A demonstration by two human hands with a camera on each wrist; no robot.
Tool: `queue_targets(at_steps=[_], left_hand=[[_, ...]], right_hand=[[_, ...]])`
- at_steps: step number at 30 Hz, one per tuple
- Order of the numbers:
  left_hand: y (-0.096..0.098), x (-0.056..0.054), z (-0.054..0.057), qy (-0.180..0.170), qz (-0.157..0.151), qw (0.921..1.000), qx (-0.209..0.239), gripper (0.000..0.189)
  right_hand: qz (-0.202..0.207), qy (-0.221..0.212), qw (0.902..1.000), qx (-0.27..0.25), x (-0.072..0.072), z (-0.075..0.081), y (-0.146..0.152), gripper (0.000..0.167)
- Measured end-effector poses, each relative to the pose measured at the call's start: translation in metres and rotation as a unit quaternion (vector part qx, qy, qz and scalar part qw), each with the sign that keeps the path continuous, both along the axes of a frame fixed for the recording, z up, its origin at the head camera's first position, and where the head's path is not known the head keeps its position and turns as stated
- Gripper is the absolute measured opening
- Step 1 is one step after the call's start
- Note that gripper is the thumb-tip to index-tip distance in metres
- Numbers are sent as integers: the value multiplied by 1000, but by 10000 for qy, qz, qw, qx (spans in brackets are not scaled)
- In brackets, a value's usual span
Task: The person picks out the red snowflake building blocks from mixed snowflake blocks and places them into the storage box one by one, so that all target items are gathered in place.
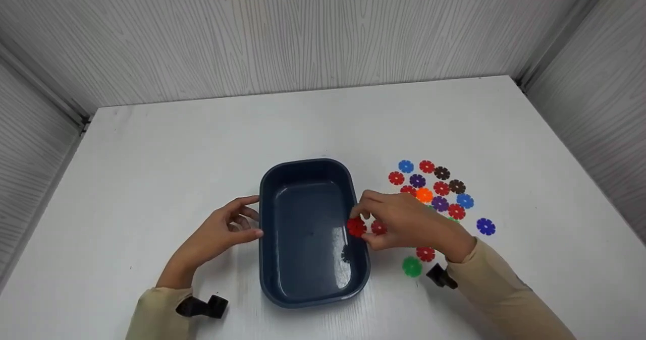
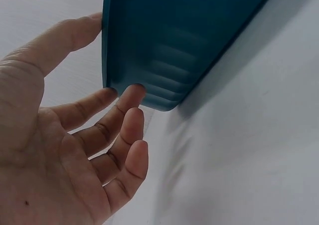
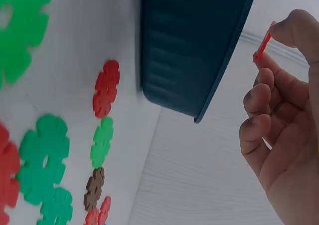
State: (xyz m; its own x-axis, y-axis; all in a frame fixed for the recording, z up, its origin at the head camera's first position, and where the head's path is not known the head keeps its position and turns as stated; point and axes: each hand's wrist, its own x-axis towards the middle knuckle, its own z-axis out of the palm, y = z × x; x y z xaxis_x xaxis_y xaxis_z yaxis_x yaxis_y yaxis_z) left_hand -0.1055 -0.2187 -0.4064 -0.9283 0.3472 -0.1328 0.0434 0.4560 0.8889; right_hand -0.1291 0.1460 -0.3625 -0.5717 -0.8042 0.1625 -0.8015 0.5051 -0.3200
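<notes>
A dark blue rectangular basin [image 1: 282,299] stands on the white table. My left hand [image 1: 222,231] touches its left side with thumb and fingertips, the fingers loosely bent; in the left wrist view the thumb meets the rim and the other fingers [image 2: 132,95] lie by the outer wall. Over the basin's right rim, my right hand [image 1: 404,219] pinches a red notched plastic disc [image 1: 356,227] between thumb and forefinger. The right wrist view shows this red disc [image 3: 264,43] edge-on, above the rim. Inside the basin only a reflection and a small disc-shaped shadow appear.
Right of the basin lie several notched discs, among them a blue disc [image 1: 486,226], a green disc [image 1: 412,266], an orange disc [image 1: 424,194] and a brown disc [image 1: 457,186]. The right forearm hides some of them. Pale wood-grain panels [image 1: 303,37] bound the table.
</notes>
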Motion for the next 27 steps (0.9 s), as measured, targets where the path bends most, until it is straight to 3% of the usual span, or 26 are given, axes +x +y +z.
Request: queue_targets(at_steps=[10, 18, 27], left_hand=[[1, 0, 0, 14, -19, 10000, -15, 66], [1, 0, 0, 27, 13, 10000, -31, 67], [0, 0, -2, 23, 28, 10000, -18, 67]], right_hand=[[42, 199, 9997, 141, -1, -2, -7, 30], [-733, -768, 9943, 18, -10, -7, 22, 37], [-1152, -1348, 9829, 501, -16, -21, 35, 40]])
